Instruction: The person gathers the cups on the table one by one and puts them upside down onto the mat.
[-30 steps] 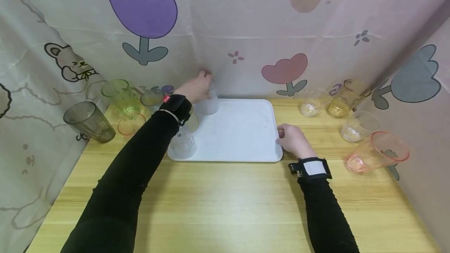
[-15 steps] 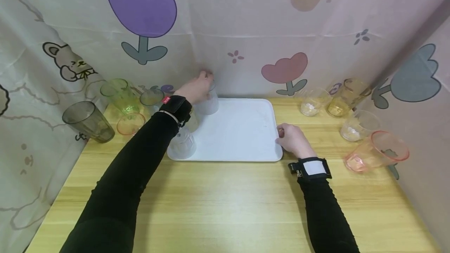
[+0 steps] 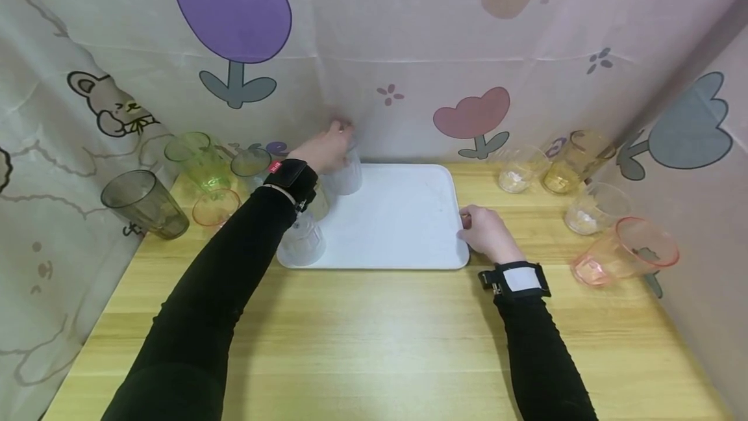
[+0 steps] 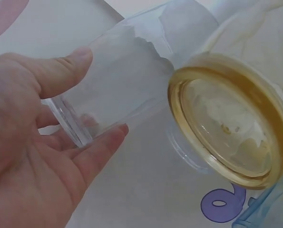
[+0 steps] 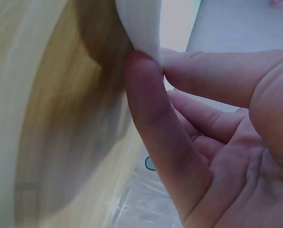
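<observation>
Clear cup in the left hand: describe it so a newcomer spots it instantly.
Find the white tray mid-table. At its far left corner, by the curtain, the left hand grips a clear cup. It is colourless, unlike the amber cup beside it.

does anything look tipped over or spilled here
Yes: the pink cup at the table's right edge lies on its side, mouth toward the wall, while the others stand. No spill shows. The left hand holds a clear cup on the tray.
</observation>
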The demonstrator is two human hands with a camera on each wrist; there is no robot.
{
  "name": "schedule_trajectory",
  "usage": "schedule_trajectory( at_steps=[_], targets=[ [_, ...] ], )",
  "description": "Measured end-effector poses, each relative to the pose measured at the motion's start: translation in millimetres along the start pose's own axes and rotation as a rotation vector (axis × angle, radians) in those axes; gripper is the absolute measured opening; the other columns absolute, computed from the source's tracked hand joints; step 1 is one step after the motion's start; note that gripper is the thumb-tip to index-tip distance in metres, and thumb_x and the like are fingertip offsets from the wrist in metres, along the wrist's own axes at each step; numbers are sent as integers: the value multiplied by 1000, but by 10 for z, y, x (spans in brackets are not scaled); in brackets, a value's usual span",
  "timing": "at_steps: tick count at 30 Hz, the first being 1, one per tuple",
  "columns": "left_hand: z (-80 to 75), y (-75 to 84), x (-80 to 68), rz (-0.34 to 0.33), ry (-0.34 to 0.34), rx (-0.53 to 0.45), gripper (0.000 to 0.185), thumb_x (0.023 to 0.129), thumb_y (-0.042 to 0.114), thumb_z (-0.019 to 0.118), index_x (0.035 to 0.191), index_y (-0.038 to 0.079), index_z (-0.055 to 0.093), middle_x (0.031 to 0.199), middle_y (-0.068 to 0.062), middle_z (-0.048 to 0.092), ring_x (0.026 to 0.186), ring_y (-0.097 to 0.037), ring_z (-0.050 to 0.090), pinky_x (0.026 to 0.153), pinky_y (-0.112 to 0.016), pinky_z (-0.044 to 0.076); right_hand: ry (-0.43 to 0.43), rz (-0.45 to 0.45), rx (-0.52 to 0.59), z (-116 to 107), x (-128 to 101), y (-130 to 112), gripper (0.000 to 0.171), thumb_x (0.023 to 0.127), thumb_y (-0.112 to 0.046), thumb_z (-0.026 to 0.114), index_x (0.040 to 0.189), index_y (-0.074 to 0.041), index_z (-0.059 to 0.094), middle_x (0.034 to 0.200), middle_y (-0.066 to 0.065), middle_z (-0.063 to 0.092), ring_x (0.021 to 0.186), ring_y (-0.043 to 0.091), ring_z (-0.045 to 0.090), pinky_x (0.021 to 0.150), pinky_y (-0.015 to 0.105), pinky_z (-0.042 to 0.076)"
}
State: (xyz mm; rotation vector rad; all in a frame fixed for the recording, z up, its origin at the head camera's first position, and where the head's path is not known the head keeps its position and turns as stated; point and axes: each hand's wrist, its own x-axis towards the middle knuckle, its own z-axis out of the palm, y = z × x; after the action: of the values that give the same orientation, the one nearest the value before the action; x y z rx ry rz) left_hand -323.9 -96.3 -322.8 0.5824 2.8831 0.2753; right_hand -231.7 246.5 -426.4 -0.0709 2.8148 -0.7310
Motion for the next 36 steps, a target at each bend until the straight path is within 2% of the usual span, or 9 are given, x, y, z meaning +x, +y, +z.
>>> schedule_trajectory(
  at_steps=[8, 13, 20, 24, 30, 34, 36],
  targets=[
    [40, -4, 13, -35, 24, -15, 72, 102, 14, 64, 162, 5, 25, 157, -25, 30, 139, -40, 41, 117, -54, 41, 7, -5, -3, -5, 3, 0, 53, 95, -3, 70, 142, 11, 52, 119, 28, 66, 100, 36, 64, 84, 45, 57],
    [-19, 59, -33, -1, 54, 11, 70, 104, 15, 61, 162, 2, 24, 155, -25, 32, 140, -39, 38, 119, -52, 38, 5, -8, -7, -15, 11, 14, 53, 95, -3, 70, 143, 12, 51, 121, 29, 65, 102, 37, 63, 86, 47, 57],
    [-150, 278, -176, 83, 138, 36, 77, 100, 20, 69, 159, -3, 25, 162, -28, 26, 148, -41, 33, 122, -49, 34, 3, -5, -11, 14, 13, 14, 52, 95, -3, 71, 142, 11, 52, 120, 28, 66, 101, 36, 62, 86, 47, 56],
    [-154, 445, -290, 115, 203, 28, 78, 99, 21, 71, 160, -1, 27, 164, -25, 27, 150, -38, 34, 122, -47, 36, 0, 1, -6, 18, 11, 5, 53, 95, -4, 71, 142, 11, 52, 121, 28, 65, 102, 36, 62, 88, 48, 56],
    [2, 662, -444, 167, 315, -22, 72, 99, 21, 71, 157, 1, 34, 163, -20, 34, 148, -32, 38, 121, -42, 37, 5, -8, -8, 15, 8, -1, 53, 95, -3, 70, 143, 12, 51, 120, 28, 65, 103, 36, 62, 88, 48, 56],
    [241, 791, -526, 228, 355, -68, 63, 99, 21, 71, 153, 2, 44, 155, -17, 44, 142, -29, 46, 119, -40, 41, 11, -11, -11, 15, 9, 10, 53, 95, -3, 70, 142, 12, 52, 119, 28, 66, 103, 36, 62, 89, 49, 56],
    [390, 845, -566, 263, 363, -82, 58, 99, 21, 71, 149, 3, 48, 149, -15, 50, 134, -28, 53, 112, -38, 48, 14, -14, -8, 12, 9, 12, 53, 95, -3, 70, 142, 12, 52, 119, 28, 66, 102, 37, 62, 89, 49, 56]
  ],
)
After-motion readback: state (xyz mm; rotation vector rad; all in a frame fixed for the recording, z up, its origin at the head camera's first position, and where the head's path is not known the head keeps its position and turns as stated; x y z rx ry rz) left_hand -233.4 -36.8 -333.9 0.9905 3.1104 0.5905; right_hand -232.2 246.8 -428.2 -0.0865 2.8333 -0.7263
